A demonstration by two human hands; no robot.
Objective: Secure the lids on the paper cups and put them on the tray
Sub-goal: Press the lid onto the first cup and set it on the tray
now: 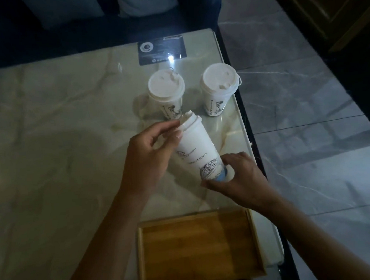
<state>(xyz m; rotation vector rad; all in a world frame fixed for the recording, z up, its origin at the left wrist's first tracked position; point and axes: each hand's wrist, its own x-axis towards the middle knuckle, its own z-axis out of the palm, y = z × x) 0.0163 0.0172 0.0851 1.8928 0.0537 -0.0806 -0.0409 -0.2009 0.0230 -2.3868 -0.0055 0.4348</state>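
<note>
A tall white paper cup (pixel 198 148) with line drawings is held tilted above the table, top pointing away from me. My right hand (pixel 236 177) grips its base. My left hand (pixel 150 150) has thumb and fingertips on the white lid (pixel 190 121) at the cup's top. Two shorter lidded cups stand upright behind it, one on the left (pixel 167 93) and one on the right (pixel 217 88). A wooden tray (pixel 199 251) lies at the near table edge, with nothing on it.
The marble table (pixel 49 137) ends in a dark right edge, beyond which lies grey tiled floor (pixel 308 110). A black card (pixel 161 49) lies at the far side. A seated person's torso (pixel 147 1) shows across the table.
</note>
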